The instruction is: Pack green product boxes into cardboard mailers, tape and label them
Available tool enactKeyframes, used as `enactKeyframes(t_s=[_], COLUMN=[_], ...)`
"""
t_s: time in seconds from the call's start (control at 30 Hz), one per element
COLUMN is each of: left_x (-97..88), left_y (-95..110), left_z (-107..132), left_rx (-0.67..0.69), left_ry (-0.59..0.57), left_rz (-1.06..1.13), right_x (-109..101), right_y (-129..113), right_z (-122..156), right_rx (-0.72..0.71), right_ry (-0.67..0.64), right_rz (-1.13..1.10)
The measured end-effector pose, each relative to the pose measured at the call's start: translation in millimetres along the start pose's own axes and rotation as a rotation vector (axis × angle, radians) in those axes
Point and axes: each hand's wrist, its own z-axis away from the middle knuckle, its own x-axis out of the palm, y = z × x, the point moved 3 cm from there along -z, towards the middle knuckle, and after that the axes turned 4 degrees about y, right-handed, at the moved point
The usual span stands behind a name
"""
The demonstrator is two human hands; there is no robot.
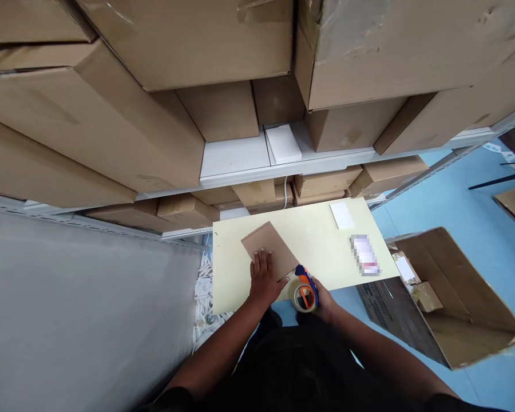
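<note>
A small brown cardboard box (278,246) lies closed on the pale yellow table (236,274), turned at an angle. Flat on its top rests my left hand (265,279), fingers spread and thumb toward the near right corner. My right hand (325,300) is wrapped around a tape dispenser (308,286), blue and orange with a roll of clear tape. The dispenser's head is close to the box's right corner; whether tape touches the box I cannot make out.
On the table's right are a white card (341,215) and a blurred phone-like object (365,255). Shelves (236,157) packed with cartons rise behind, holding a white box (283,143). A large open carton (446,286) stands right; litter (203,292) lies left.
</note>
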Motion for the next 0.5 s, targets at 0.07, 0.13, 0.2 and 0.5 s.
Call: enactKeyframes(t_s=[0.07,0.13,0.2,0.5], left_x=[-8.6,-18.5,-26.5,-12.9], left_y=[-1,-10,-24,-48], left_z=[-1,-6,-14,-34], left_rx=[0.007,0.106,0.230,0.204], left_ry=[-0.067,-0.139,-0.166,-0.014], left_rz=[-0.003,-0.009,-0.028,-0.065], right_x=[11,21,31,60], right_y=[-34,-72,-107,-150], right_z=[-8,-13,-16,-23], right_rx=[-0.003,-0.020,-0.063,-0.049], right_ry=[0.029,0.045,0.099,0.149], right_rz=[0.009,0.058,0.154,0.365])
